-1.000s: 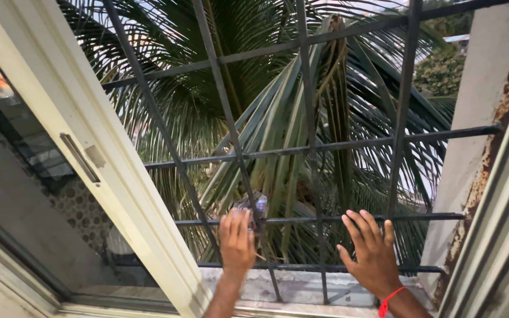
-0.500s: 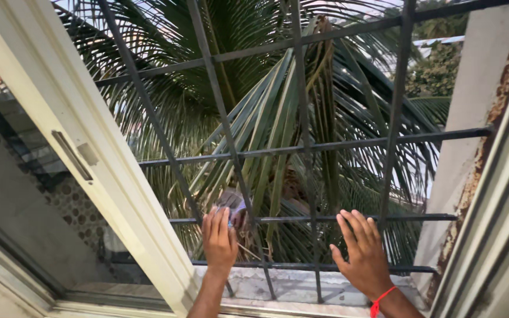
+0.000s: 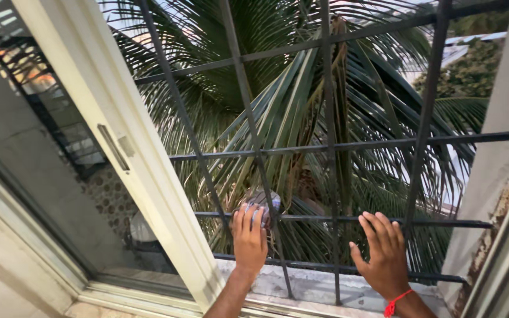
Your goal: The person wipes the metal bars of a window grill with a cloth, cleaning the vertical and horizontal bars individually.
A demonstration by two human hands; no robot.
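The left hand (image 3: 250, 242) presses a grey cloth (image 3: 261, 207) against a lower bar of the window grille (image 3: 331, 147), fingers closed over it. The right hand (image 3: 386, 254) rests open near the grille's bottom right corner. A loosened hold could drop the cloth outside, past the ledge (image 3: 319, 285).

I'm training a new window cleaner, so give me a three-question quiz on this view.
1. True or false: the left hand presses a grey cloth against the metal grille.
2. The right hand is: A) gripping a bottle, B) open on the grille, C) on the window frame.
3. What plant stands outside?

Key: 1 true; 2 B; 3 a palm tree.
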